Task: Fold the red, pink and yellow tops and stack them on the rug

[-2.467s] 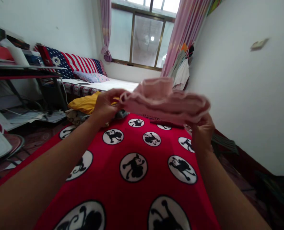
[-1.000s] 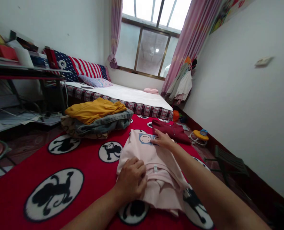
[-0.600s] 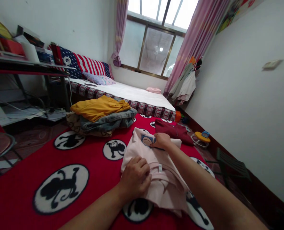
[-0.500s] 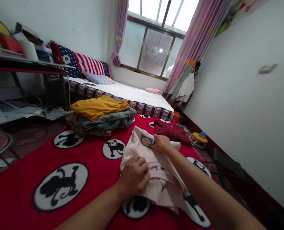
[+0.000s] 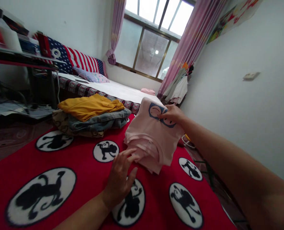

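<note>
A pale pink T-shirt (image 5: 142, 127) with a blue cartoon-face print is lifted at its far side over the red blanket (image 5: 84, 179). My right hand (image 5: 172, 115) pinches it at the print, thumb on the near face. The collar hangs toward me, and the folded lower part sits near the blanket. My left hand (image 5: 120, 177) is open, palm down, with its fingers spread beside the shirt's near left edge. Whether the fingertips touch the cloth I cannot tell.
To the left lies a stack of folded clothes, with yellow trousers (image 5: 91, 107) on top and jeans (image 5: 98, 121) below. Behind is a bed (image 5: 122, 91) with a white sheet. A cluttered desk (image 5: 24, 60) stands at far left. The shirt mostly covers a maroon garment.
My right hand has raised the T-shirt's far part up off the blanket. My left hand has let go of the cloth and drawn back toward me, its fingers now spread.
</note>
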A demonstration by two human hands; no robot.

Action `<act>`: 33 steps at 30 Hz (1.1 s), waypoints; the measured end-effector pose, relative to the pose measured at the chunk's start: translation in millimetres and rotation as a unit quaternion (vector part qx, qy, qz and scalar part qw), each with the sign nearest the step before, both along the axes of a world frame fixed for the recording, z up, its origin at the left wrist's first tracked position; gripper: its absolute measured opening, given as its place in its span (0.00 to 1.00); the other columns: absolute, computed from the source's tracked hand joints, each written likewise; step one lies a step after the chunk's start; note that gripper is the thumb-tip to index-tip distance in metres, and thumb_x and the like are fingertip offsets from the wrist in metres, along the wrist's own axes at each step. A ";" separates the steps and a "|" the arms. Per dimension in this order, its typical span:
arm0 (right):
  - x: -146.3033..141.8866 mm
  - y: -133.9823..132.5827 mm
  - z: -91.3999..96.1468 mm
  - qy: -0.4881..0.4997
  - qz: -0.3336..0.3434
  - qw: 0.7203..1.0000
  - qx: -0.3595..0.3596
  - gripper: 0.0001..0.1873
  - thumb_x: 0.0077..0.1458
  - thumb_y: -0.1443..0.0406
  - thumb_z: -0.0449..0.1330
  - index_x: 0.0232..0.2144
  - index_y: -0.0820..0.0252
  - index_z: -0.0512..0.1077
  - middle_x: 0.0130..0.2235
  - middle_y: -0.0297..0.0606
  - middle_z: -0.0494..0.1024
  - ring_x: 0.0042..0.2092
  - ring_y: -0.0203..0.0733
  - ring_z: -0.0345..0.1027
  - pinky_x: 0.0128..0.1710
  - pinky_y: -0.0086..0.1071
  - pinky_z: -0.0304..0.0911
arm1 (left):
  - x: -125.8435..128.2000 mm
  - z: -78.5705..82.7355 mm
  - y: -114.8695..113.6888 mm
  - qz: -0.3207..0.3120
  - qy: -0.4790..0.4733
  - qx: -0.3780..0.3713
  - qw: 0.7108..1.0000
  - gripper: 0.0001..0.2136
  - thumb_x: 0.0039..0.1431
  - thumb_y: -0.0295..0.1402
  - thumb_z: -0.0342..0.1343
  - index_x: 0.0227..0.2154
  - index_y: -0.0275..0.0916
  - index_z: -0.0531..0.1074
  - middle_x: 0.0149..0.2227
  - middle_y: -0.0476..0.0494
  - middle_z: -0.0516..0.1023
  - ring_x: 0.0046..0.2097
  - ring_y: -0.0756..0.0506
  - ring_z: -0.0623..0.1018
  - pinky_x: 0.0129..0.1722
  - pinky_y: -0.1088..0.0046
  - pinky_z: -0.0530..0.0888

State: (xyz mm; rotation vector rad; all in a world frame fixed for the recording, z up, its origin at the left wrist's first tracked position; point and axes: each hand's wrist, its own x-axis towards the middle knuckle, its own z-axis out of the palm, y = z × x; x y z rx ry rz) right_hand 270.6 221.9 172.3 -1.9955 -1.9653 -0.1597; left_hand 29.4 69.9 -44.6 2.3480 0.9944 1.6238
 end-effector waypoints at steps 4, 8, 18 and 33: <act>49.4 34.8 36.0 0.138 -0.008 0.988 0.072 0.30 0.38 0.52 0.70 0.41 0.66 0.74 0.32 0.38 0.77 0.30 0.39 0.71 0.29 0.30 0.66 | 2.5 -4.9 1.3 -0.015 0.016 -0.022 1.000 0.15 0.63 0.26 0.47 0.52 0.44 0.63 0.58 0.42 0.65 0.60 0.42 0.64 0.59 0.59 0.63; 105.9 53.3 24.8 0.143 -0.153 0.969 0.127 0.44 0.39 0.50 0.70 0.54 0.68 0.66 0.44 0.52 0.77 0.41 0.50 0.73 0.38 0.39 0.69 | 7.5 -9.1 4.4 -0.013 0.023 -0.056 0.998 0.16 0.63 0.28 0.47 0.53 0.45 0.64 0.59 0.41 0.66 0.60 0.42 0.66 0.59 0.58 0.66; 82.4 36.3 -209.0 -0.051 -0.167 0.984 0.032 0.33 0.63 0.48 0.43 0.67 0.48 0.49 0.69 0.43 0.48 0.68 0.58 0.40 0.61 0.61 0.43 | 16.1 -24.3 13.0 -0.042 0.067 -0.116 0.990 0.18 0.65 0.34 0.48 0.57 0.47 0.62 0.58 0.39 0.68 0.59 0.41 0.70 0.56 0.58 0.72; 22.7 -29.9 -234.0 -0.040 -0.139 0.985 -0.090 0.38 0.62 0.44 0.41 0.68 0.51 0.43 0.71 0.46 0.38 0.70 0.56 0.32 0.62 0.56 0.41 | 19.2 -13.6 11.9 -0.078 0.074 -0.160 0.981 0.15 0.64 0.31 0.48 0.54 0.40 0.64 0.55 0.38 0.67 0.57 0.43 0.69 0.58 0.60 0.68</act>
